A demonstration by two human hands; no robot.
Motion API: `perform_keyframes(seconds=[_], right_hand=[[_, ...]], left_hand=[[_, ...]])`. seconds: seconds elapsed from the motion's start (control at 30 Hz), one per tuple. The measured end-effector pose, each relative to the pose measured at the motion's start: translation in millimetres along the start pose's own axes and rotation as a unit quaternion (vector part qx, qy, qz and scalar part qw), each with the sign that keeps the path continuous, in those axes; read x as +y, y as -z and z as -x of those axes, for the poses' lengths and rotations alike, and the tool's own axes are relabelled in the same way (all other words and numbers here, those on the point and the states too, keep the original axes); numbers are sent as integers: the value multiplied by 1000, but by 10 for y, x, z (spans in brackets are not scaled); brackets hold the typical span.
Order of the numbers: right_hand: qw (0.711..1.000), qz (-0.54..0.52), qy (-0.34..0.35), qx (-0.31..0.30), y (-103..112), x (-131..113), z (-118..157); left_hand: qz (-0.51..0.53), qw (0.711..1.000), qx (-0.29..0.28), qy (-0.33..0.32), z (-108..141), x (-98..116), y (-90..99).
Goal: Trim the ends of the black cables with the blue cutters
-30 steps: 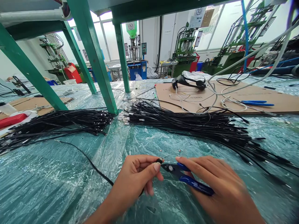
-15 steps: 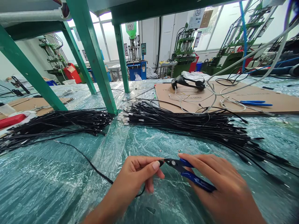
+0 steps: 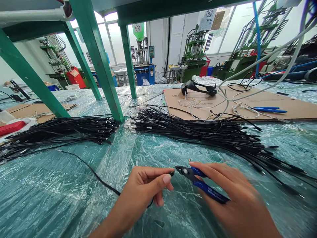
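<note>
Between thumb and forefinger, my left hand (image 3: 146,188) pinches the dark end of a black cable (image 3: 99,178). Only a small tip of that end shows past the fingers; the cable trails back over the plastic sheet to the left. My right hand (image 3: 235,195) is wrapped round blue-handled cutting pliers (image 3: 200,180), their dark jaws pointing left. A narrow gap lies between the jaw tips and the cable end. Two tiny reddish bits lie on the sheet just beyond the hands.
Ahead lie a large bundle of black cables (image 3: 198,132) and a second bundle (image 3: 66,130) at left. Green posts (image 3: 99,59) rise from the table. On the cardboard (image 3: 272,99) are a black headset (image 3: 199,88), white cord and blue-handled pliers (image 3: 269,109). Machines stand behind.
The jaws of the cutting pliers have come away from the cable end, slightly to the right and up. My left hand keeps its pinch almost in place.
</note>
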State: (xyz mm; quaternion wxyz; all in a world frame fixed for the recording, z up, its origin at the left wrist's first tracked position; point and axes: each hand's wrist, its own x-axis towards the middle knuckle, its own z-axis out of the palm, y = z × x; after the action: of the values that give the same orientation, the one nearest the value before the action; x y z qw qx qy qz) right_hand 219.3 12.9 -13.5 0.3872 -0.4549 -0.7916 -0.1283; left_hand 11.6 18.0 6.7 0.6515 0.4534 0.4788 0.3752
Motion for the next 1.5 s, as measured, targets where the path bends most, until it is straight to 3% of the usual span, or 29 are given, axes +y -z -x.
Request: perform_keyframes(seconds=[0.6, 0.7, 0.77, 0.87, 1.0, 1.1, 1.17, 1.27, 1.5], right_hand=[[1000, -2, -5, -2, 8, -21, -6], [999, -31, -30, 1, 7, -25, 0], [993, -81, -84, -13, -9, -27, 27], [953, -196, -221, -65, -64, -53, 90], [850, -336, -385, -128, -111, -180, 114], [767, -418, -471, -125, -74, -320, 43], [731, -454, -498, -105, -39, -388, -10], [711, -485, -501, -90, -29, -399, -26], [693, -536, -458, -152, -143, -238, 126]], left_hand=[[43, 999, -32, 2, 11, 22, 5], [49, 998, -46, 6, 0, 0, 12], [46, 997, -57, 12, -7, -23, 16], [39, 997, -69, 20, -15, -51, 16], [14, 996, -90, 21, -12, -50, -4], [-9, 994, -102, 30, -10, -36, -26], [-15, 993, -110, 42, -12, -34, -40], [-10, 992, -113, 56, -12, -43, -53], [12, 989, -122, 78, 6, -56, -58]])
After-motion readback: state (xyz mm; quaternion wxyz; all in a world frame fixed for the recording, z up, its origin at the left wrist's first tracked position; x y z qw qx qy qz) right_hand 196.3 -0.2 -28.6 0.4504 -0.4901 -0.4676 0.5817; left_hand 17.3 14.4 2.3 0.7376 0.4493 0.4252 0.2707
